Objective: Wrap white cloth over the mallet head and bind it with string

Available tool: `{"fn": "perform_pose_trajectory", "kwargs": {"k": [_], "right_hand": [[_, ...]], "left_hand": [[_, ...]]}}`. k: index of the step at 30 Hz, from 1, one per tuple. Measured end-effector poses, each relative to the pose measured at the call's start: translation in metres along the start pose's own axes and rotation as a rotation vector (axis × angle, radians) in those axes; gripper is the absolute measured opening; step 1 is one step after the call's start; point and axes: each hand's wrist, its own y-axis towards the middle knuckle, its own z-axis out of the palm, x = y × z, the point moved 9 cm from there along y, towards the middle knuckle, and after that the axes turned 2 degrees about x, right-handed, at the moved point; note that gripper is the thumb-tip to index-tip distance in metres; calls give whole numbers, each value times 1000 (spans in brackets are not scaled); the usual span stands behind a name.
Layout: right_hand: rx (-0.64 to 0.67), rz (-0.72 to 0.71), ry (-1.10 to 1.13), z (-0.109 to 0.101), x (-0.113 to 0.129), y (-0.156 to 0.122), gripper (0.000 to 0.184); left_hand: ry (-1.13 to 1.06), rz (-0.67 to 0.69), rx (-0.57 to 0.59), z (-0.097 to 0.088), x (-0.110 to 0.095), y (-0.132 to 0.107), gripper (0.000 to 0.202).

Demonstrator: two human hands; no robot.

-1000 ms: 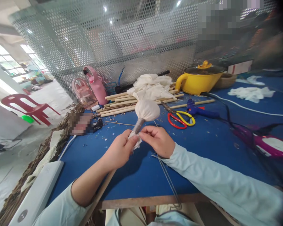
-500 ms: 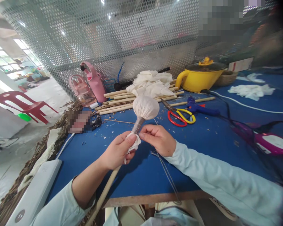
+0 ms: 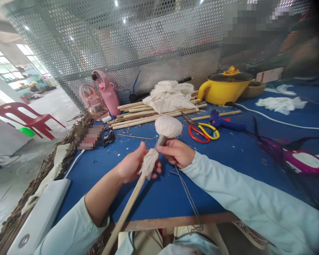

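A cloth-headed stick slants up from the lower left, with a round, pleated white head at its upper end. Grey thread is wound round the neck below the head, and loose cloth gathers on the wood beneath. My right hand pinches the bound neck between thumb and fingers. Behind the loose cloth, my left hand has its thumb raised and its fingers apart, the stick lying against them. Grey thread strands hang down past the table's front edge.
Red-and-yellow-handled scissors and a blue glue gun lie right of the head. Behind are wooden sticks, white cloth and a yellow pot. A white power strip sits at left; pink bottles stand behind.
My left hand has loosened from the loose cloth, its thumb lifting away. My right hand has moved onto the bound neck. The head has shifted slightly right and down.
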Motion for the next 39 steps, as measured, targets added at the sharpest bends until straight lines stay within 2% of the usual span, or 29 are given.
{"fn": "perform_pose_trajectory", "kwargs": {"k": [2, 3, 4, 5, 8, 9, 11, 13, 15, 16, 18, 20, 24, 31, 39], "right_hand": [[-63, 38, 26, -6, -4, 2, 39], [-79, 52, 25, -6, -5, 2, 40], [-83, 66, 17, -5, -6, 2, 41], [-78, 78, 6, -3, -7, 1, 41], [-64, 73, -41, 2, -8, -1, 38], [-67, 59, -63, 2, -7, -1, 37], [-82, 25, -125, 0, -6, -2, 33], [-113, 0, -209, -4, -4, -2, 32], [-154, -55, -304, -8, 2, -2, 31], [-170, -96, -348, -8, 6, -3, 30], [-205, -172, -451, -7, 15, -6, 28], [-258, -219, -582, -5, 21, -11, 24], [-293, -325, -784, 5, 32, -23, 17], [-253, -404, -843, 16, 32, -29, 13], [-262, -409, -865, 14, 33, -28, 9]], "left_hand": [[244, 184, -350, -27, -28, -11, 60], [401, 280, -491, -31, -43, -21, 57], [579, 363, -585, -25, -57, -31, 54], [772, 422, -606, -12, -65, -37, 49], [1151, 487, -523, 32, -63, -39, 49], [1188, 459, -508, 37, -58, -36, 52], [1128, 369, -458, 34, -44, -26, 40], [936, 275, -337, 24, -28, -13, 27], [713, 195, -231, 14, -14, -4, 29], [635, 177, -215, 9, -10, -2, 31], [580, 191, -258, 0, -8, -2, 34], [621, 227, -328, -6, -10, -6, 35], [694, 242, -390, -8, -11, -11, 33], [793, 294, -423, -6, -19, -15, 29], [792, 292, -419, -6, -20, -17, 28]]}}
